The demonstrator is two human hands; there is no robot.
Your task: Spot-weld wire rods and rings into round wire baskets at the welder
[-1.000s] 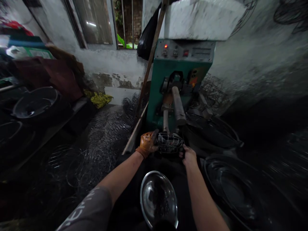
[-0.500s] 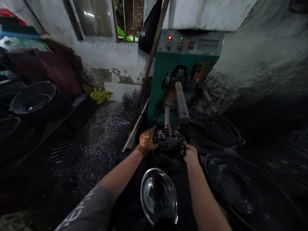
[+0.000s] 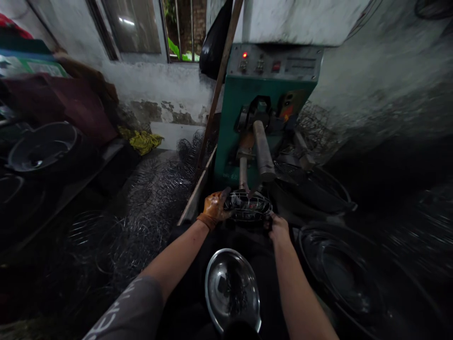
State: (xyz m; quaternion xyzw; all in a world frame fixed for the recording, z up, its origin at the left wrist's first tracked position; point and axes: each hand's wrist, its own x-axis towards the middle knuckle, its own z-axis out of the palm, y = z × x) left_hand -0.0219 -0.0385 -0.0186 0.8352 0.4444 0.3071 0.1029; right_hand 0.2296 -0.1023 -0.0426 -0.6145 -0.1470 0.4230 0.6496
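Note:
Between my hands is a round wire basket (image 3: pixel 244 218), held up against the electrode tips of a green spot-welding machine (image 3: pixel 226 127). My left hand (image 3: pixel 214 207), in an orange-brown glove, is closed on the basket's left side. My bare right hand (image 3: pixel 278 226) pinches its right rim. The thick upper arm (image 3: pixel 264 151) of the machine reaches out above the basket, and a thinner lower rod (image 3: pixel 243 172) meets it from behind. Below my hands, a shiny metal bowl (image 3: pixel 216 302) holds a bunch of short dark wire pieces (image 3: pixel 236 295).
A heap of wire frames (image 3: pixel 141 212) covers the floor on the left. Dark basins (image 3: pixel 339 264) stand close by my right arm. A wooden pole (image 3: pixel 215 99) leans beside the machine. Farther left are a dark bucket (image 3: pixel 42 146) and a yellow cloth (image 3: pixel 145 141).
The green light on the machine's panel has gone out; the red one still glows. A small glow at the electrode tip is gone. My hands keep hold of the basket with little movement.

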